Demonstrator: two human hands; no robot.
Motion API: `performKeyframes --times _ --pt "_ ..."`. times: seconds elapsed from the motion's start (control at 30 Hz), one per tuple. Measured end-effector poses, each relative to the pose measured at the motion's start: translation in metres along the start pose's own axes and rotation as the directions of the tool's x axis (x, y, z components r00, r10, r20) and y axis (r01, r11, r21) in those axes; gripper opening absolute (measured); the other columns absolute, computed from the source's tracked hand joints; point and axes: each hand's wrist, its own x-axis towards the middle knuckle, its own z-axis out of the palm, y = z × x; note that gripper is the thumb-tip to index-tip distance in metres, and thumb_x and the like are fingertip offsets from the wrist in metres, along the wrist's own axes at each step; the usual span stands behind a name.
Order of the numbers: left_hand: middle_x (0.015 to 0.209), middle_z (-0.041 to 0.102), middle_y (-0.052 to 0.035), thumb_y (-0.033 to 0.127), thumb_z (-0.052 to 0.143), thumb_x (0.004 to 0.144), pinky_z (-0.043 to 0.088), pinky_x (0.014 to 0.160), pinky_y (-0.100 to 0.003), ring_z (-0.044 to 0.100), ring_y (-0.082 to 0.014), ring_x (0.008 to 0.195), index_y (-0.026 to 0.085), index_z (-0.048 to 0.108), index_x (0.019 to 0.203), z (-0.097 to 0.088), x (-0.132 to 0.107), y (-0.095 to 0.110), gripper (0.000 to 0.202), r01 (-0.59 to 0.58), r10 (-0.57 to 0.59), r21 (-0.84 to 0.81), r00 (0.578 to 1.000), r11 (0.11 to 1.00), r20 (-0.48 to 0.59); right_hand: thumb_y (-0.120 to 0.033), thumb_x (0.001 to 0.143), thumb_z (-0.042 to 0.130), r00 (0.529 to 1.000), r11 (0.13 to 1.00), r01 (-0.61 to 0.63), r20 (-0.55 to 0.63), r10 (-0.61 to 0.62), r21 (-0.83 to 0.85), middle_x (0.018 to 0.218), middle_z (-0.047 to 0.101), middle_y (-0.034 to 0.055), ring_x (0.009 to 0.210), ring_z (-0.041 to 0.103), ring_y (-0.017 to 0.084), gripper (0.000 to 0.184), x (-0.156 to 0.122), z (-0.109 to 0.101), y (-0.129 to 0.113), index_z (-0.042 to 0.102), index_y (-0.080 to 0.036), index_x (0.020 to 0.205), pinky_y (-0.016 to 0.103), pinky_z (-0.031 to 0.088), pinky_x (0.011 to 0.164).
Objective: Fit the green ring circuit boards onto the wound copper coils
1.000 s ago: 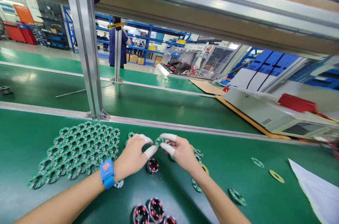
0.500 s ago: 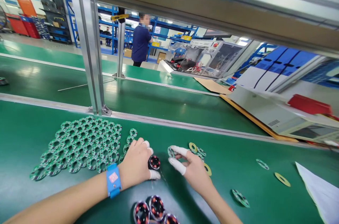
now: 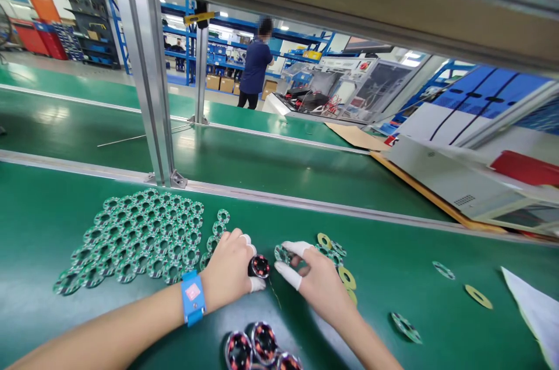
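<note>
A small round black coil part with red windings (image 3: 260, 265) is pinched in the left hand (image 3: 230, 270) — a green ring-shaped circuit board (image 3: 282, 253) is pinched in the right hand (image 3: 315, 278); careful centring of the two is called for.

Two hands work at the green tabletop (image 3: 52, 224): the left hand (image 3: 229, 268) has one copper-wound coil (image 3: 259, 265) at its fingers and the right hand (image 3: 317, 279) has one small ring board (image 3: 282, 253) at its fingers, while three more coils (image 3: 259, 349) sit in a cluster at the near edge. One large sheet of joined ring boards (image 3: 140, 236) lies to the left, its rings too many to count. Three yellow rings are visible (image 3: 477, 296), and two loose green ring boards (image 3: 406, 327) lie to the right.
</note>
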Motion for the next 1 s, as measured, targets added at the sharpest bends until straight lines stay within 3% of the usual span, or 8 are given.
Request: performKeyframes --times 0.1,0.17,0.3,0.43,0.53,0.67,1.0 --pt "0.087 0.059 -0.0054 0.045 0.074 0.065 0.036 0.077 -0.035 0.049 -0.0237 0.091 0.017 0.064 0.081 0.001 -0.001 0.001 0.034 0.004 -0.004 -0.022 1.000 1.000 0.010 -0.029 0.071 0.060 0.998 0.978 -0.045 0.037 0.053 -0.203 0.091 0.064 0.0119 0.075 0.061 0.025 0.033 0.000 -0.004 0.002 0.067 -0.014 0.100 0.037 0.048 0.071" --pt "0.087 0.060 -0.0059 0.044 0.074 0.065 0.037 0.078 -0.035 0.049 -0.0241 0.091 0.017 0.065 0.081 -0.001 -0.001 0.001 0.033 0.005 -0.005 -0.029 1.000 1.000 0.007 -0.030 0.071 0.061 0.999 0.976 -0.040 0.002 0.041 -0.212 0.096 0.064 0.0135 0.076 0.061 0.025 0.037 0.000 -0.003 0.001 0.066 -0.015 0.104 0.036 0.048 0.071" --pt "0.086 0.060 -0.0065 0.047 0.075 0.060 0.038 0.078 -0.036 0.050 -0.0258 0.090 0.017 0.065 0.084 -0.014 0.000 -0.002 0.039 -0.002 0.007 -0.099 0.999 0.995 0.046 -0.036 0.078 0.049 0.999 0.995 -0.003 -0.034 0.007 0.096 0.065 0.063 0.0055 0.057 0.059 0.021 0.033 0.001 0.004 -0.008 0.067 -0.015 0.096 0.033 0.048 0.058" --pt "0.079 0.060 -0.0037 0.040 0.059 0.076 0.040 0.066 -0.028 0.054 -0.0186 0.075 0.016 0.063 0.082 -0.026 0.003 -0.004 0.024 0.071 -0.048 -0.337 0.996 0.939 0.078 -0.037 0.075 0.048 0.977 0.883 -0.188 0.176 0.122 0.430 0.048 0.056 -0.0020 0.038 0.052 0.014 0.027 0.002 0.013 -0.018 0.063 -0.016 0.084 0.023 0.040 0.037" --pt "0.070 0.059 -0.0011 0.024 0.048 0.082 0.038 0.059 -0.025 0.053 -0.0147 0.065 0.017 0.058 0.074 -0.020 0.004 -0.001 0.015 0.123 -0.116 -0.446 0.992 0.886 0.043 -0.038 0.071 0.049 0.965 0.841 -0.245 0.208 0.162 0.482 0.046 0.055 -0.0032 0.035 0.050 0.012 0.025 0.002 0.016 -0.024 0.059 -0.015 0.078 0.021 0.039 0.035" --pt "0.071 0.056 -0.0013 0.014 0.046 0.080 0.039 0.061 -0.025 0.052 -0.0148 0.066 0.017 0.052 0.073 -0.006 0.000 0.006 0.010 0.158 -0.162 -0.437 0.986 0.885 0.027 -0.038 0.068 0.049 0.967 0.825 -0.241 0.193 0.164 0.511 0.044 0.054 -0.0031 0.035 0.050 0.012 0.022 0.003 0.017 -0.027 0.055 -0.017 0.071 0.021 0.040 0.036" --pt "0.083 0.054 -0.0028 0.012 0.037 0.085 0.040 0.072 -0.028 0.051 -0.0165 0.076 0.020 0.043 0.075 0.011 -0.003 0.012 0.014 0.174 -0.209 -0.338 0.975 0.925 -0.069 -0.028 0.071 0.047 0.991 0.844 -0.124 0.014 0.137 0.523 0.045 0.051 -0.0037 0.036 0.051 0.013 0.012 0.001 0.036 -0.022 0.048 -0.021 0.061 0.021 0.039 0.035"
